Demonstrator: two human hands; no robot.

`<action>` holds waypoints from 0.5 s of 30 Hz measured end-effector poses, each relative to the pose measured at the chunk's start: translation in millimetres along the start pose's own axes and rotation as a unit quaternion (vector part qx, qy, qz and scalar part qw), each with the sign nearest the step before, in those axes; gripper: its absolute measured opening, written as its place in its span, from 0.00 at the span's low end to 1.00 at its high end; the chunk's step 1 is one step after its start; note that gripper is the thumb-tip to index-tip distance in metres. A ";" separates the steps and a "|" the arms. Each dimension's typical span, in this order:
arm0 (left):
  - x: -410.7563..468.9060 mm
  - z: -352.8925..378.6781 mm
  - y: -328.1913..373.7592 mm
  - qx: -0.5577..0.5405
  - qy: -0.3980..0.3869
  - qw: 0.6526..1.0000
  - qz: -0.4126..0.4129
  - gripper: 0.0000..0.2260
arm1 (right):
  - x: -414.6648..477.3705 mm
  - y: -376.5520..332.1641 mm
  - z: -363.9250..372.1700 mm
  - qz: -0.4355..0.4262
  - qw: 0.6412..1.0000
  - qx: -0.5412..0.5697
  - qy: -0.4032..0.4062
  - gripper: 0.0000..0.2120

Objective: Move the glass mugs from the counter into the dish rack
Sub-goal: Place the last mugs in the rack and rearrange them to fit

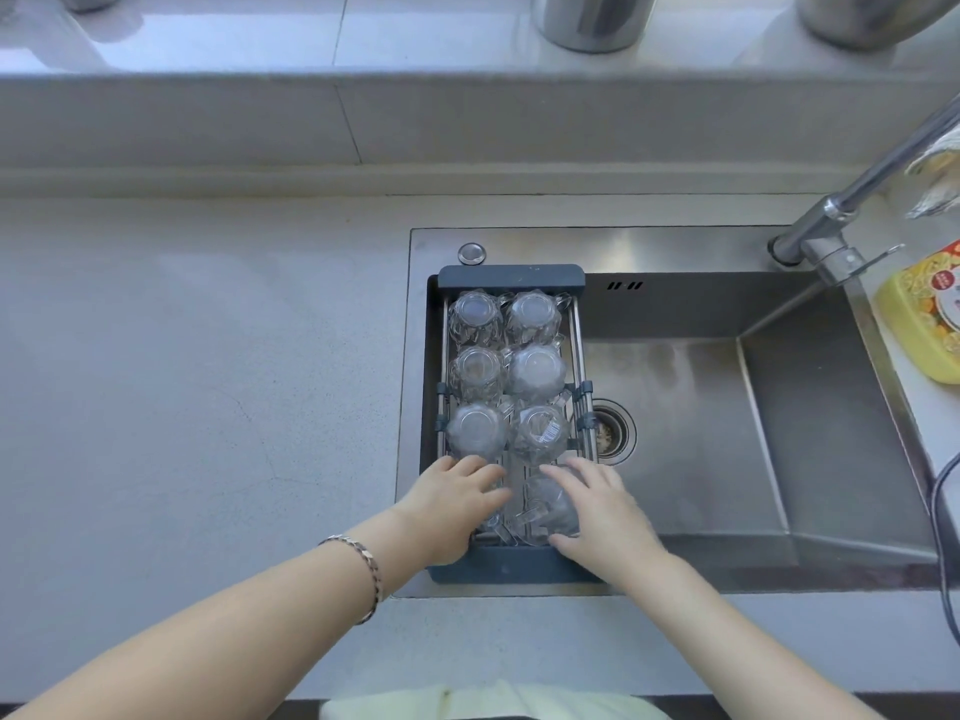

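Clear faceted glass mugs (535,371) sit upside down in dish rack (511,275)

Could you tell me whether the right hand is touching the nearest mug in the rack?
Touching: the head view shows the right hand with fingers and thumb wrapped on the nearest mug.

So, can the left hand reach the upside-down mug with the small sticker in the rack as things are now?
Probably yes. The mug with the sticker stands just beyond the left hand, in the right column of the dish rack, and nothing covers it from above. Only the right hand is close beside.
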State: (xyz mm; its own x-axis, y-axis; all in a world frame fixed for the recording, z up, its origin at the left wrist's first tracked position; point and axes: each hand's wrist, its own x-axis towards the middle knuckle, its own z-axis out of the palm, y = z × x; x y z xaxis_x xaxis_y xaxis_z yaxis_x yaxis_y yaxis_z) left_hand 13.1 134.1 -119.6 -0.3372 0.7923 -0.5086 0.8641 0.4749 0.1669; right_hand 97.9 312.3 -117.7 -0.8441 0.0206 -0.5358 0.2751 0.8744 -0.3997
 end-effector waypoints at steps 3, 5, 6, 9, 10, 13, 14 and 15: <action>2.4 -2.3 2.1 0.031 -0.023 0.999 -0.008 0.31 | 8.8 -5.2 -1.2 0.011 1.000 -0.024 -0.003 0.32; 4.3 -4.6 3.4 0.032 -0.026 0.999 -0.005 0.30 | 9.5 -8.2 -8.8 0.008 0.999 -0.034 0.003 0.29; 5.1 -4.9 4.1 0.032 -0.026 0.999 -0.004 0.30 | 6.7 -9.6 -14.0 0.003 0.999 -0.044 0.011 0.28; 5.9 -4.0 4.9 0.012 -0.024 0.999 -0.025 0.25 | -9.8 -11.4 -36.2 0.005 0.997 -0.049 0.056 0.28; 5.4 -3.7 4.5 -0.010 -0.020 0.999 -0.043 0.24 | -16.1 -10.7 -44.3 0.017 0.997 -0.034 0.074 0.29; -0.5 -7.6 7.9 -0.116 0.006 0.986 -0.122 0.21 | -32.8 -4.6 -63.4 0.095 0.987 0.053 0.118 0.29; -3.1 -9.0 10.6 -0.156 0.023 0.974 -0.161 0.21 | -36.0 -0.8 -66.0 0.124 0.980 0.085 0.126 0.29; -5.6 -10.2 13.9 -0.194 0.042 0.959 -0.203 0.21 | -38.2 3.1 -66.8 0.150 0.973 0.118 0.133 0.28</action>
State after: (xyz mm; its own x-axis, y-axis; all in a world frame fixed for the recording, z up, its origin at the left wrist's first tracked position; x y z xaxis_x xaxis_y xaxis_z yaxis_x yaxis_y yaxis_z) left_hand 23.2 140.2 -105.8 -0.6590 0.5317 -0.5319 0.4561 0.8449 0.2795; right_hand 100.2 346.6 -48.8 -0.7899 0.4098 -0.4562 0.5992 0.6741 -0.4320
